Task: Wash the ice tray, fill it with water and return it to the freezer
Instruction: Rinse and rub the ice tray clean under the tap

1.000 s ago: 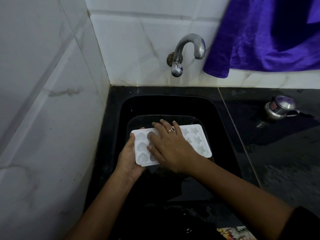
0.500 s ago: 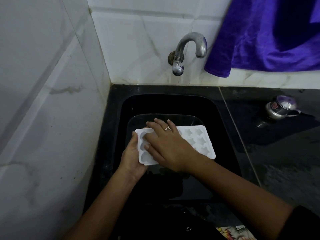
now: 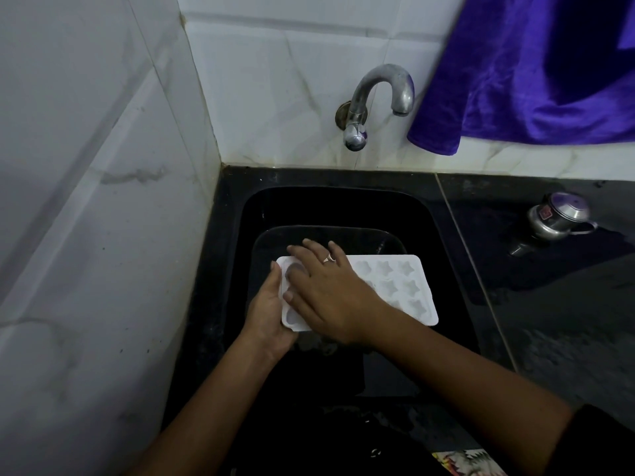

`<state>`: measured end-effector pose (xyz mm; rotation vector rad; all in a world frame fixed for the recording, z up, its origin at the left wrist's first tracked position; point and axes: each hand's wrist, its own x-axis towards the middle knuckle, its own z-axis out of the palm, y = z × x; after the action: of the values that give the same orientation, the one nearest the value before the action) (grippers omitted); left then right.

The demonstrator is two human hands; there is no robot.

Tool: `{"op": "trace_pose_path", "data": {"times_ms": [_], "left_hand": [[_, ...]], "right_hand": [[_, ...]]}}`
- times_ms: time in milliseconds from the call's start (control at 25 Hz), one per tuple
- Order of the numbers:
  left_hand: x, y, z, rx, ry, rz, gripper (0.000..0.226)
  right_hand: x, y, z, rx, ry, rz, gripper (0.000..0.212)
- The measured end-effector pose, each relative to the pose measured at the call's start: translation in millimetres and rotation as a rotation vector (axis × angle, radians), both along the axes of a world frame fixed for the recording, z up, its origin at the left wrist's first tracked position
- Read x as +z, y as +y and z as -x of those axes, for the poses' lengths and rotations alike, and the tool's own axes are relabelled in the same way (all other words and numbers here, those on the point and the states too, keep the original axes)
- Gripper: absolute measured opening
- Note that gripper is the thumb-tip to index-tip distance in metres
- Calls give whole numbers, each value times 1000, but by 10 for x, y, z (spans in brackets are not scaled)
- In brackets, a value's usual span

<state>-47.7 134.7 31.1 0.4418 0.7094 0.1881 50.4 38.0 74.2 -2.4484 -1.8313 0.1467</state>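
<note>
At the bottom edge, a scrap of patterned print (image 3: 469, 462) is seen, and a dark sleeve (image 3: 601, 444) is seen at the right forearm. Both bare forearms are stretched forward over a black sink (image 3: 343, 207).

The white ice tray (image 3: 398, 286) is held above the sink basin, roughly level, with its long side running left to right. Its left short end is gripped by the left hand (image 3: 266, 317): the thumb is laid along the top of the edge, and the fingers are hidden beneath. The right hand (image 3: 333, 297) is laid flat on the left half of the tray, fingers straight and slightly spread, the fingertips reaching its far left corner. A ring (image 3: 329, 258) is worn on one of these fingers. Star-shaped moulds are left uncovered on the right half of the tray. Whether the tray touches anything below cannot be told.

To the right of the sink, a dark counter (image 3: 567, 331) is seen, and a small steel pot with a lid (image 3: 556, 218) is set on it, well apart from the tray.

Farther back, a curved metal tap (image 3: 378, 97) is fixed to the white tiled wall (image 3: 275, 80), its spout turned to the right. Just beside it, a purple cloth (image 3: 532, 80) is hung against the wall.
</note>
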Motion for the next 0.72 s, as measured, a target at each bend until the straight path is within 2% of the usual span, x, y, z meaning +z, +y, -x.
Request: {"op": "trace_pose_path", "data": {"times_ms": [120,240,360,480,600,720], "left_hand": [[-17,3,2,0,-47,14,66],[-7,1,-7,7,-28,-10,62],[32,-4,5,8,-35,12,63],[20,-12,4,1,-8,-11,60],[28,-34,4,13,-33,32,62],[-28,-15,7,2,-32,37,62]], "right_hand": [[23,4,-7,-54,2,-36,58],[21,6,-4,29,-32,-28,58],[53,3,-30,-50,3,-32,58],[5,1,-25,33,-9,-22,58],[18,12,-26,-58,8,-28,53],[-24,17,1,18,-12,-28,52]]}}
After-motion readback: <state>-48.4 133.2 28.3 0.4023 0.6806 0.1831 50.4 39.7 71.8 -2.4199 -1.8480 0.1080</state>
